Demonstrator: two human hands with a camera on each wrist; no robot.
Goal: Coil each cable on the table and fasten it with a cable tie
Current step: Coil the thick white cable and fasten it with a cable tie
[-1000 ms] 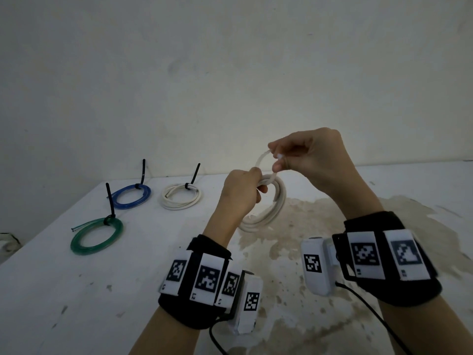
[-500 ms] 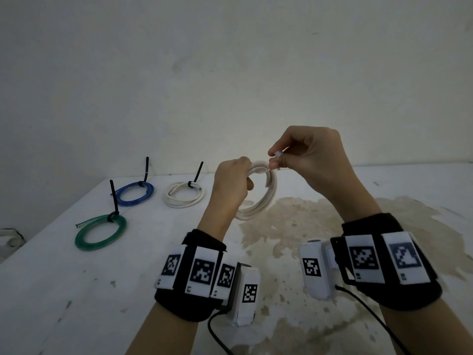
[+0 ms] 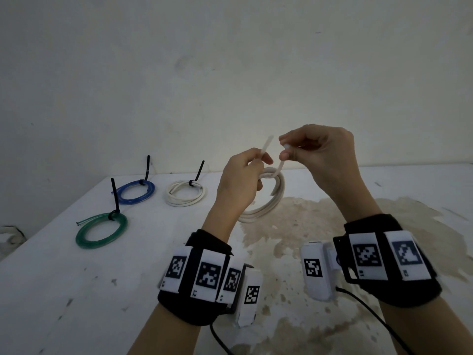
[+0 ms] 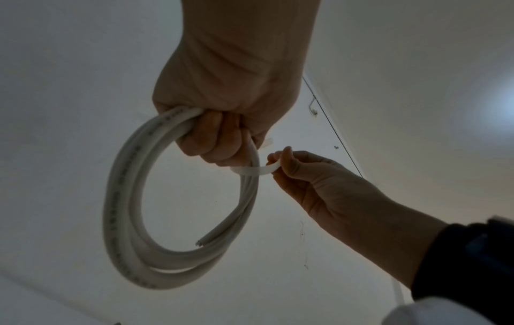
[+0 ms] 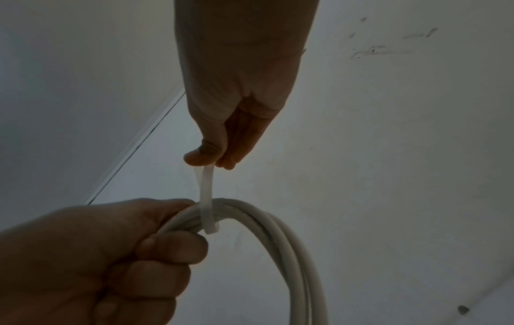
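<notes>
My left hand (image 3: 243, 175) grips a coiled white cable (image 3: 266, 203) at its top and holds it up above the table; its thumb and forefinger also pinch one end of a white cable tie (image 3: 266, 146). The tie (image 5: 207, 202) loops under the coil's strands. My right hand (image 3: 307, 152) pinches the tie's other end between thumb and fingers, just right of the left hand. In the left wrist view the coil (image 4: 125, 198) hangs below the fist (image 4: 222, 123), one cut end loose.
Three tied coils lie on the white table (image 3: 76, 290) at the left: green (image 3: 101, 230), blue (image 3: 138, 192) and white (image 3: 185, 193), each with a black tie sticking up. A brown stain (image 3: 320, 226) covers the table's middle right. A wall stands close behind.
Both hands rose slightly. The tie's two ends, close together before, are now parted, one in each hand, with the tie looped under the coil.
</notes>
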